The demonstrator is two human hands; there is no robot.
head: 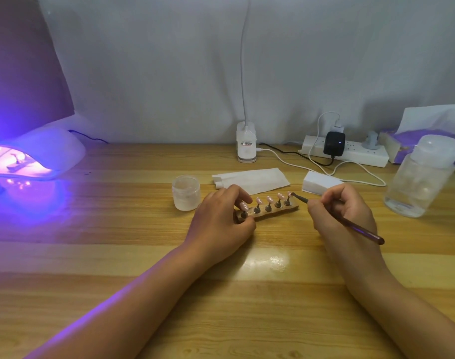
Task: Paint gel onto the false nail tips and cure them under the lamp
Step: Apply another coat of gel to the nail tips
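At mid-frame on the table (143, 255) lies the wooden holder (273, 213), its long axis running across the frame with the right end a little higher. Five pink tips (269, 198) stand in a row on it. The left hand (221, 218) pinches the holder's left end. The right hand (342, 211) pinches a brush (361, 230), which points up-left, bristles touching the rightmost tip. A jar (186, 193) stands just left; the lamp (47, 151) glows violet at far left.
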